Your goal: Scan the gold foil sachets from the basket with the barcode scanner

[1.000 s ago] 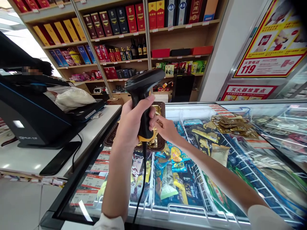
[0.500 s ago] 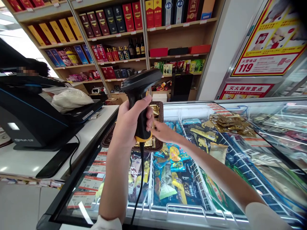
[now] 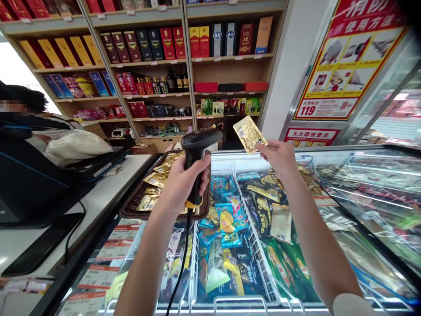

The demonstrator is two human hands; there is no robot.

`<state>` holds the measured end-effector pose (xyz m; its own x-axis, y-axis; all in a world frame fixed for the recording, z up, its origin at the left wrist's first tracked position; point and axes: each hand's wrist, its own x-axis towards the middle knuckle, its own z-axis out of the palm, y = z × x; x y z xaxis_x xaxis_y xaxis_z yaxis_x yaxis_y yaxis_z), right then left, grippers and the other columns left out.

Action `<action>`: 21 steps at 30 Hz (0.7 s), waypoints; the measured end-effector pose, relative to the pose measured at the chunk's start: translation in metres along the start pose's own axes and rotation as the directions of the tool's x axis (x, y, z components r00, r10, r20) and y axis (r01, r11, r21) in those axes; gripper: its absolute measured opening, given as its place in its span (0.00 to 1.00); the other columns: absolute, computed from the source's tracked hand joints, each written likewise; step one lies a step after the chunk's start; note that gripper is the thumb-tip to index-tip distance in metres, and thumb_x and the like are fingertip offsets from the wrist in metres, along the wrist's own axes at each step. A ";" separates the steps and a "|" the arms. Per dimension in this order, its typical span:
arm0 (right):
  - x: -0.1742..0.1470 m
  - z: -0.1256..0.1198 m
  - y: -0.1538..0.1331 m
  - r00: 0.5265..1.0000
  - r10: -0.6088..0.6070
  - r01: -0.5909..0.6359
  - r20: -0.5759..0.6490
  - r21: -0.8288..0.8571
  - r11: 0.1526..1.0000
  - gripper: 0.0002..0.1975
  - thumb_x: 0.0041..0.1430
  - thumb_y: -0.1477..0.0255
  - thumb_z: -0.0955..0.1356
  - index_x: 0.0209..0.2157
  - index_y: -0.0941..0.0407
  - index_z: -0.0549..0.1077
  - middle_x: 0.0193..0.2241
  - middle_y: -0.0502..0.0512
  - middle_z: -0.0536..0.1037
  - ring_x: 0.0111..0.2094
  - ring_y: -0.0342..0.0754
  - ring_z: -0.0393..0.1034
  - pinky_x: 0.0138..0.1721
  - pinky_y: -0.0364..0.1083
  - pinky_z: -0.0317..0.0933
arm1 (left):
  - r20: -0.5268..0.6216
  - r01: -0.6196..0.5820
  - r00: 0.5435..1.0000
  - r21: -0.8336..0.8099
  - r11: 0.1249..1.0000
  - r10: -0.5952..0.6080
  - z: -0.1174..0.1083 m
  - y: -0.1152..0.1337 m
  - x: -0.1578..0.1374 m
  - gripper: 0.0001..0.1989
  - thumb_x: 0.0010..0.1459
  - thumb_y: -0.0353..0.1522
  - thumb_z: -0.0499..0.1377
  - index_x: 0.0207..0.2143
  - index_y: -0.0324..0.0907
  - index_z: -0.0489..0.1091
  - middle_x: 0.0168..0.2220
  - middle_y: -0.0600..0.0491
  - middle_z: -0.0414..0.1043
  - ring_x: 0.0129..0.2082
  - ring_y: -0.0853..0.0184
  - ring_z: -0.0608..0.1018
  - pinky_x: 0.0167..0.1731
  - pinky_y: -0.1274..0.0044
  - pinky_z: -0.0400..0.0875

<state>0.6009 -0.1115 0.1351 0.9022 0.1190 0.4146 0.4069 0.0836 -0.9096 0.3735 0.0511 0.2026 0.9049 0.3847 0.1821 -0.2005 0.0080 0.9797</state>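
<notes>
Landmark: one dark-brown woven basket, rectangular [image 3: 205,206], lying on the white-walled, glass-topped chest freezer [image 3: 222,165]; contents, many shiny gold foil packets [image 3: 149,202], flat, piled loosely.

Item: one black plastic handheld scanner with yellow trim [image 3: 196,151], held above the basket's right part, head uppermost, thin black cable [image 3: 180,263] hanging from the handle's base and running down nearer than the basket.

Left hand [image 3: 184,182]: in front of the basket, fingers wrapped together around the scanner's handle, thumb laid along it.

Item: one flat, gold foil packet with rounded corners [image 3: 248,134], raised to the right of the basket and higher than its rim, tilted, apart from the scanner.

Right hand [image 3: 278,157]: right of the basket, thumb and fingers clamped on the packet's lower right corner; how the remaining fingers lie cannot be told.

Surroundings: blue printed plastic bags [image 3: 226,221], inside the freezer, right of the basket and nearer; one white wire divider [image 3: 259,250], right of these bags; one heap of gold-brown flat packets [image 3: 309,177], well to the basket's right, partly behind the right forearm; one white counter [image 3: 133,169], left of the basket; wooden shelves [image 3: 158,63] with coloured boxes, beyond it.
</notes>
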 end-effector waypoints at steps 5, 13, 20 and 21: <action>0.017 -0.021 0.011 0.999 0.050 -0.051 -0.021 -0.062 0.997 0.18 0.47 0.59 0.74 0.28 0.61 0.77 0.17 0.53 0.73 0.16 0.39 0.57 0.16 0.41 0.50 | 0.074 0.025 0.997 0.043 0.999 -0.028 0.008 -0.013 0.001 0.11 0.57 0.38 0.62 0.31 0.43 0.63 0.20 0.60 0.63 0.15 0.75 0.65 0.14 0.82 0.58; 0.033 -0.031 0.030 0.999 0.018 -0.021 -0.033 -0.097 0.995 0.17 0.50 0.58 0.72 0.26 0.59 0.74 0.15 0.48 0.68 0.16 0.39 0.56 0.18 0.40 0.48 | 0.164 0.091 0.982 0.051 0.995 -0.098 0.015 -0.027 0.007 0.14 0.58 0.39 0.61 0.26 0.43 0.61 0.20 0.58 0.63 0.16 0.74 0.65 0.15 0.80 0.58; 0.040 -0.033 0.035 0.999 0.035 -0.031 0.040 -0.105 0.994 0.18 0.46 0.57 0.75 0.26 0.59 0.74 0.16 0.48 0.69 0.16 0.40 0.57 0.18 0.41 0.50 | 0.174 0.108 0.978 0.038 0.993 -0.113 0.014 -0.028 0.004 0.13 0.58 0.40 0.62 0.29 0.42 0.64 0.20 0.58 0.62 0.15 0.75 0.64 0.15 0.79 0.57; 0.040 -0.032 0.036 0.999 0.037 -0.033 0.038 -0.100 0.994 0.18 0.45 0.57 0.75 0.27 0.59 0.74 0.16 0.49 0.70 0.17 0.40 0.57 0.18 0.41 0.50 | 0.173 0.106 0.979 0.039 0.994 -0.111 0.015 -0.028 0.004 0.12 0.58 0.40 0.62 0.29 0.42 0.65 0.20 0.58 0.62 0.15 0.75 0.64 0.15 0.79 0.56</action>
<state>0.6563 -0.1358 0.1187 0.9107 0.1595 0.3812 0.3890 -0.0201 -0.9210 0.3880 0.0389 0.1773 0.9728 0.2157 0.0842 -0.0891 0.0127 0.9959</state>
